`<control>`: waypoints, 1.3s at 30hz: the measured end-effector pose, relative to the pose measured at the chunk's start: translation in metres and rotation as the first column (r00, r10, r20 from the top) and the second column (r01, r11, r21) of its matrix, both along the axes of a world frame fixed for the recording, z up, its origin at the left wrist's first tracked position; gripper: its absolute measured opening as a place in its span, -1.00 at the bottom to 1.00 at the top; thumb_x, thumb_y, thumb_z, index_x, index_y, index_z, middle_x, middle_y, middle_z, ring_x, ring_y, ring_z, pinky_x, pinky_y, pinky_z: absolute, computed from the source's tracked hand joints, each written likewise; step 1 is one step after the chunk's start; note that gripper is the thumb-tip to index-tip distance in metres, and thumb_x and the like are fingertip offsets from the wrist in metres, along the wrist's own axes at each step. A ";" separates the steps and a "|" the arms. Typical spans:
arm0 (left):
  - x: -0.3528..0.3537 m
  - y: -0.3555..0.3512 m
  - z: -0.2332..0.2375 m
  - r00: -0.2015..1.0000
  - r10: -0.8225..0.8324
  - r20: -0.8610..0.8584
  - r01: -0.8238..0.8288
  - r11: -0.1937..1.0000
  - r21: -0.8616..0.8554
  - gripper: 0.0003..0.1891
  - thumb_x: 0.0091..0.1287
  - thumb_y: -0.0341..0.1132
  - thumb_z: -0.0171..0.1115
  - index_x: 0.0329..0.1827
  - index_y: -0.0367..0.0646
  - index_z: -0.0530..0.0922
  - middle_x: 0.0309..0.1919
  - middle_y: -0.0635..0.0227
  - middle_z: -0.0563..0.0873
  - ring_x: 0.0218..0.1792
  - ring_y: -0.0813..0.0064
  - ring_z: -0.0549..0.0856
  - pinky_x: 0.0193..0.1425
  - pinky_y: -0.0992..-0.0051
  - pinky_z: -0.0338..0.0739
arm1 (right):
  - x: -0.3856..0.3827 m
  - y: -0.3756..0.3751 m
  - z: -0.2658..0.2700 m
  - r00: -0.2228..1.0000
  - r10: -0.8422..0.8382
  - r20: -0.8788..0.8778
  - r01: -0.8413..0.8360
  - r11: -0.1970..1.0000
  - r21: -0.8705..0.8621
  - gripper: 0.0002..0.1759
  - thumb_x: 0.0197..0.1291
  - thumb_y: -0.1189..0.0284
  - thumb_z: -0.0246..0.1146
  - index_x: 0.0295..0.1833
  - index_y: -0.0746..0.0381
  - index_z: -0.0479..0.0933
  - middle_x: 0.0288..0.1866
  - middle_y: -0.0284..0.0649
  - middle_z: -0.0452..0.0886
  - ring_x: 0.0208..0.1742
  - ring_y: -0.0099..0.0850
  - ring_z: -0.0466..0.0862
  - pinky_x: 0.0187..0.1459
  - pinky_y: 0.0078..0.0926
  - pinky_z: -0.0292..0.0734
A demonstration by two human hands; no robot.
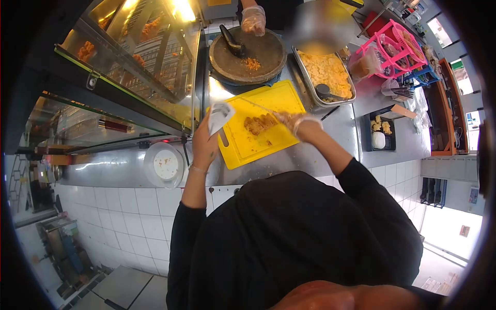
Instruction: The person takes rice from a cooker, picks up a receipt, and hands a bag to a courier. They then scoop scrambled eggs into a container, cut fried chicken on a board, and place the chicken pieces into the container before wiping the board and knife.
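On a yellow cutting board [243, 150] lie brown cut pieces of food [258, 125]. My right hand [295, 124], in a clear plastic glove, is closed on a knife [254, 104] whose blade points up and left over the board. The knife and glove touch or overlap the right side of the food pieces. My left hand [203, 132] grips a white paper packet [221, 116] above the board's left edge. Its fingers are partly hidden behind the packet.
A stone mortar [219, 62] with a dark pestle [231, 41] stands behind the board. A co-worker's gloved hand [253, 20] is above it. Right of it is a metal tray [316, 98] of yellow food. A glass cabinet [139, 51] and white bowl [165, 164] are left.
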State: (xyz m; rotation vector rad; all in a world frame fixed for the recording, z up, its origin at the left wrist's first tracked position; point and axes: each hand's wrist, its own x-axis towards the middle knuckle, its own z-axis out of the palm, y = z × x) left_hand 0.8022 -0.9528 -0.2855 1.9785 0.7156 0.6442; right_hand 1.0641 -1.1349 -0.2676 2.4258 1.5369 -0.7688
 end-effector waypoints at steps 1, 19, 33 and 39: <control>-0.015 -0.004 0.003 0.998 0.024 -0.057 -0.026 0.999 -0.030 -0.49 0.31 -0.42 0.11 0.37 -0.23 0.46 0.17 -0.04 0.65 0.18 0.05 0.66 0.22 0.35 0.51 | 0.006 0.009 0.012 0.998 0.016 0.054 -0.015 1.000 -0.018 -0.45 0.56 0.02 -0.25 0.53 -0.07 0.24 0.06 -0.07 0.70 0.07 -0.14 0.70 0.05 -0.09 0.57; -0.176 -0.127 -0.048 0.958 0.194 -0.212 -0.261 0.897 -0.358 -0.72 0.28 -0.49 0.33 0.03 -0.39 0.58 -0.33 0.19 0.73 -0.30 0.42 0.67 -0.17 0.38 0.53 | -0.109 0.056 -0.019 0.939 -0.317 0.136 0.282 0.933 0.225 -0.18 0.27 -0.24 0.08 0.58 -0.19 0.18 0.67 -0.16 0.06 0.65 -0.10 0.06 0.49 0.43 -0.21; -0.211 -0.149 -0.103 0.979 0.120 -0.167 -0.196 0.790 -0.581 -0.54 0.33 -0.57 0.12 0.32 -0.37 0.47 0.07 0.16 0.68 -0.06 0.51 0.61 0.07 0.51 0.44 | -0.055 0.038 -0.043 0.878 -0.440 -0.189 0.476 0.756 0.449 -0.54 0.30 0.02 0.12 0.14 0.04 0.63 0.16 -0.06 0.63 0.21 -0.03 0.60 0.15 -0.11 0.55; -0.132 -0.168 -0.074 0.990 0.120 0.077 -0.021 0.658 -0.753 -0.39 0.27 -0.67 -0.06 0.47 -0.37 0.33 0.39 0.05 0.49 0.42 0.32 0.41 0.50 0.39 0.14 | 0.024 -0.027 -0.023 -0.135 -0.129 -0.982 0.987 0.065 -0.144 -0.51 0.23 0.19 0.41 0.21 0.15 0.55 -0.26 -0.25 0.60 -0.47 -0.42 0.51 -0.46 -0.36 0.46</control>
